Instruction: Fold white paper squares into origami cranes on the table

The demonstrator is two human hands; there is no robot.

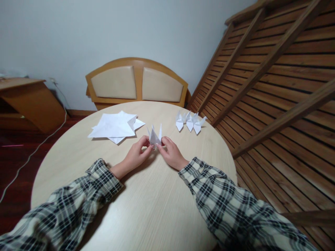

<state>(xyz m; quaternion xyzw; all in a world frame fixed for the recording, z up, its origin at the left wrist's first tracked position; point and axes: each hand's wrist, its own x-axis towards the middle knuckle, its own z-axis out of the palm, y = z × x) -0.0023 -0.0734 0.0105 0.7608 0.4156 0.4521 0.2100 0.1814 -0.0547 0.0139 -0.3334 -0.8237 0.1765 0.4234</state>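
Observation:
A white folded paper crane is held upright over the middle of the round table, its pointed tips rising. My left hand pinches its lower left side between thumb and fingers. On the opposite side, my right hand grips it the same way, the two thumbs close together at the front. Fingertips behind the paper are partly hidden. Farther back to the right stand 3 finished-looking white paper cranes in a close row. Left of my hands lies a pile of white creased paper sheets.
Behind the table, against the wall, stands a wooden headboard with cream panels. A slatted wooden bed frame leans along the right side. At left are a wooden desk and a white cable running down to the dark floor.

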